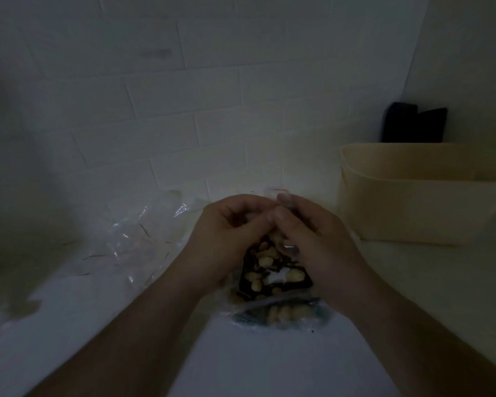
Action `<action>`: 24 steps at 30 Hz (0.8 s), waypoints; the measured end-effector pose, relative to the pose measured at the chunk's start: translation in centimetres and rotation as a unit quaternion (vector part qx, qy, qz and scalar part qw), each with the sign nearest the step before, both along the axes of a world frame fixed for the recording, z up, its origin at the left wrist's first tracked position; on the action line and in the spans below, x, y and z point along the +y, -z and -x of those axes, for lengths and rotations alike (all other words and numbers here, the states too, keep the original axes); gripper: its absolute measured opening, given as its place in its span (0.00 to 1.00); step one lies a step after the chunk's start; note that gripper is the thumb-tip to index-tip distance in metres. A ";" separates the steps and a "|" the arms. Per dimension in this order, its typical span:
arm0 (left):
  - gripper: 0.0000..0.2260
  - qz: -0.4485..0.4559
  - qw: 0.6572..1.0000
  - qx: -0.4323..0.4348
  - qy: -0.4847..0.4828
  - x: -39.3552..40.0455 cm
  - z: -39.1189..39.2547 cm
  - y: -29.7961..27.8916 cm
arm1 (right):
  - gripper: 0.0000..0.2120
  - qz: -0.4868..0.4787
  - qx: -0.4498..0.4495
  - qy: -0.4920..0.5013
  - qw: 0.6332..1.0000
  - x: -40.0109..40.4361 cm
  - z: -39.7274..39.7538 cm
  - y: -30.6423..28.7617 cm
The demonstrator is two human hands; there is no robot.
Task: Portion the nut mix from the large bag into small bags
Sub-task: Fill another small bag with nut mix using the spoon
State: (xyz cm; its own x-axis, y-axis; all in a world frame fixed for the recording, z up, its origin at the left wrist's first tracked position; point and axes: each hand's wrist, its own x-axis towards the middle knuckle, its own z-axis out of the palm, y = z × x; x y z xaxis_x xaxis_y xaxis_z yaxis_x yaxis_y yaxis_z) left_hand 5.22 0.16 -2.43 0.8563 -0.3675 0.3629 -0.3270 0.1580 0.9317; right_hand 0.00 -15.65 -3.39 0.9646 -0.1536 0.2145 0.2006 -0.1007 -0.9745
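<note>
Between both hands: small bag (pixel 272 270) of nuts | left hand (pixel 226 236), right hand (pixel 312 239) pinch its top.

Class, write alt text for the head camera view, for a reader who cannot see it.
In dim light, a person's left hand and right hand pinch the top of a small clear bag of nuts on a white counter. Crumpled clear plastic lies to the left, a beige bin to the right.

The person is wearing nothing on either forearm: no sleeve is showing up to the frame's edge. The left hand (pixel 226 233) and right hand (pixel 312 236) are showing short, plain fingernails.
</note>
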 end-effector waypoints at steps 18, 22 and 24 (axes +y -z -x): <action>0.04 0.004 0.996 0.014 -0.090 0.2 -1.0 0.2 | 0.10 -0.099 0.025 -0.015 0.995 -0.9 -0.6 -0.1; 0.03 0.007 0.996 0.040 -0.080 0.0 -1.0 0.3 | 0.03 -0.034 -0.027 0.065 0.997 -1.4 -0.8 0.1; 0.03 -0.001 0.995 0.050 -0.083 0.1 -1.3 0.4 | 0.03 -0.017 -0.049 0.103 0.993 -1.6 -0.9 0.0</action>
State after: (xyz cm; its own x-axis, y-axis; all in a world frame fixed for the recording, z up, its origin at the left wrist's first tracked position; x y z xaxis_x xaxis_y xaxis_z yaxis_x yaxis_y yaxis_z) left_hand 6.50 0.28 -2.87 0.9367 -0.2194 0.2729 -0.2547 0.1079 0.9610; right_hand 0.87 -17.27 -3.37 0.8866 -0.3545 0.2970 0.2729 -0.1175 -0.9548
